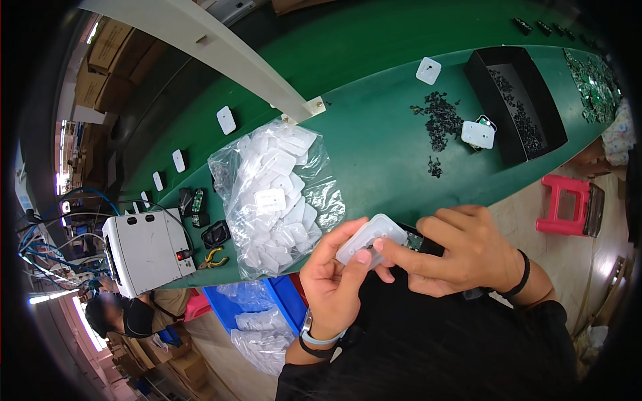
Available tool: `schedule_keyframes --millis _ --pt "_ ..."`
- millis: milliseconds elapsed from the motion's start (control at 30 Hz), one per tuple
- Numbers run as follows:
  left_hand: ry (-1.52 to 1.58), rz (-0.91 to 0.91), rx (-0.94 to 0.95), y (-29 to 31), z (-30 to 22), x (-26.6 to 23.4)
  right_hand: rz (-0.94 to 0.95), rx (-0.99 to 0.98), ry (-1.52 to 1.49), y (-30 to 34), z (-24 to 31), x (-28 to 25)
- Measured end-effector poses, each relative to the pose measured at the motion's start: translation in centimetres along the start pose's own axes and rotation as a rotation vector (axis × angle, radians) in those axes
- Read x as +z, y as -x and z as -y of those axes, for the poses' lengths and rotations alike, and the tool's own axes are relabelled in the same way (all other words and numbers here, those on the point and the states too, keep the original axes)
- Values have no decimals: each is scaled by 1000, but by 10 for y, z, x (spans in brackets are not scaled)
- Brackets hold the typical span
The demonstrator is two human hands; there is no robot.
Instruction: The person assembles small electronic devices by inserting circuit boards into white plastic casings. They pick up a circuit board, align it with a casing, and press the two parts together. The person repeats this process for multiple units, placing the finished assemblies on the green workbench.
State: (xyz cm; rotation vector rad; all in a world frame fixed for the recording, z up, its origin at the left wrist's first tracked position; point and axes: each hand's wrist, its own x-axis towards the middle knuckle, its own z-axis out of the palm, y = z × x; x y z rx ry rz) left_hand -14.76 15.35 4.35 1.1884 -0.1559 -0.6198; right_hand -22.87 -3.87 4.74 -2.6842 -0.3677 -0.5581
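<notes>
My left hand (338, 284) is closed around a white plastic cover (372, 235) with rounded corners, thumb on its face, held tilted in front of my body. The tip of a finger of my right hand (461, 250) touches the same cover near a small dark spot. Beneath my right hand's curled fingers, a black housing with a green circuit board (414, 238) shows in part; the hand grips it. To the left of my hands, a clear plastic bag (328, 194) full of white covers (277, 194) lies open on the green table (381, 167).
Loose small black parts (438, 120) lie beside a white-covered unit (477, 135) and a black box (485, 87). Green boards (595, 87) pile at the far right. A white machine (148, 250), pliers (214, 259), a metal post (221, 50), a blue crate (286, 304) and a red stool (565, 206) stand around.
</notes>
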Motion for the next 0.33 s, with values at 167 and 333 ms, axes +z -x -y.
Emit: schedule_keyframes --millis 167,333 --pt "30 95 33 1 3 -10 11 -57 36 -3 -2 -5" --pt "74 129 43 3 3 -13 46 -91 76 -6 -2 -10"
